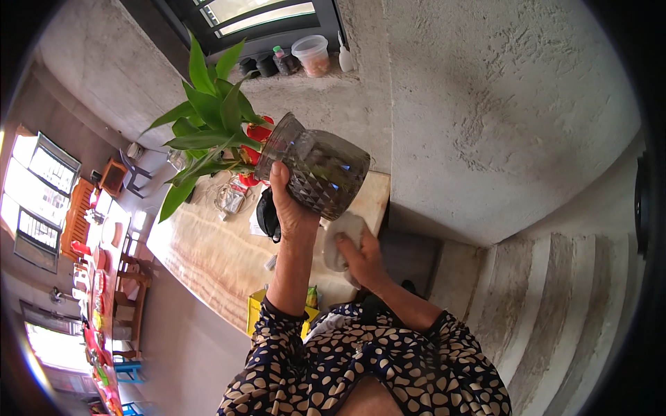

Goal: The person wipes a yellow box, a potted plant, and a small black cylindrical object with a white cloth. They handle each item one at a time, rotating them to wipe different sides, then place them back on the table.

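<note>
A dark, diamond-patterned glass vase is tilted onto its side in the air, its mouth toward the left. Green leafy stems stick out of it, with red ornaments near the rim. My left hand grips the vase from below, thumb along its near side. Just below the vase's base, my right hand holds a pale grey cloth, fingers pressed into it. Whether the cloth touches the glass I cannot tell.
Under my arms stands a marble-patterned table with cables, a black item and a yellow box. A window ledge holds a plastic tub and small bottles. Concrete steps lie at the right; a long cluttered table stands far left.
</note>
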Available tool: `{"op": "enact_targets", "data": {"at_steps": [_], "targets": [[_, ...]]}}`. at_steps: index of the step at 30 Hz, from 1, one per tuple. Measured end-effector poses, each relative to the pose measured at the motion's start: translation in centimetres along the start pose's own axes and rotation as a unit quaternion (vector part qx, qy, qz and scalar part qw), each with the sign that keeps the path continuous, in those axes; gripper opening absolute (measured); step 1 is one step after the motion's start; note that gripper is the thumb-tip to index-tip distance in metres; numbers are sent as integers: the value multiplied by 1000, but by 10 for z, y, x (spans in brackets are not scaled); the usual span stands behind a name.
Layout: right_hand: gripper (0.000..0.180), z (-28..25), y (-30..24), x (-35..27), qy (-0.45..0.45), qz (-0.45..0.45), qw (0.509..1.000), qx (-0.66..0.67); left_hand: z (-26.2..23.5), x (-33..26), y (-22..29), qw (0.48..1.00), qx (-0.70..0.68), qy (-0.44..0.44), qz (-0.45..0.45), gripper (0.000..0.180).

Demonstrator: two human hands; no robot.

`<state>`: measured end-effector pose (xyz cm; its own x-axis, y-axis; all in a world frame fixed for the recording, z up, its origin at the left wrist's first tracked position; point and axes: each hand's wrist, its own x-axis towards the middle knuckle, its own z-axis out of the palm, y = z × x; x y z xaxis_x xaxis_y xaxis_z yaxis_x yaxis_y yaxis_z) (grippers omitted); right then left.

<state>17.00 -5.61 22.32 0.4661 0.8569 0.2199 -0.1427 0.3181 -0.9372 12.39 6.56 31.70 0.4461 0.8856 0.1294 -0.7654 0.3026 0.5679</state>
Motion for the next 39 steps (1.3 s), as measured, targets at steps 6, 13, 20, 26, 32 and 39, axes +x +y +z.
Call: {"op": "enact_targets", "data": {"at_steps": [6,13,20,26,32,39], "targets": [[38,-28,-48,41,144,-8,965,220,-4,-10,-5,1000,20,5,-7,61],[41,-15,-27,51,104,59,936,332,-3,-11,-16,1000,30,1,-2,59],[34,-10,-8,35,61,103,960,252,-20,-5,-18,999,42,22,27,55],[28,2,-19,8,-15,138,970,201,-36,10,-21,996,42,63,48,54],[40,-25,-60,-12,-1,-3,999,31,-42,8,-16,992,66,76,70,59],[51,-17,-79,30,29,-323,795,-513,-42,-10,-31,996,87,15,29,62]]}}
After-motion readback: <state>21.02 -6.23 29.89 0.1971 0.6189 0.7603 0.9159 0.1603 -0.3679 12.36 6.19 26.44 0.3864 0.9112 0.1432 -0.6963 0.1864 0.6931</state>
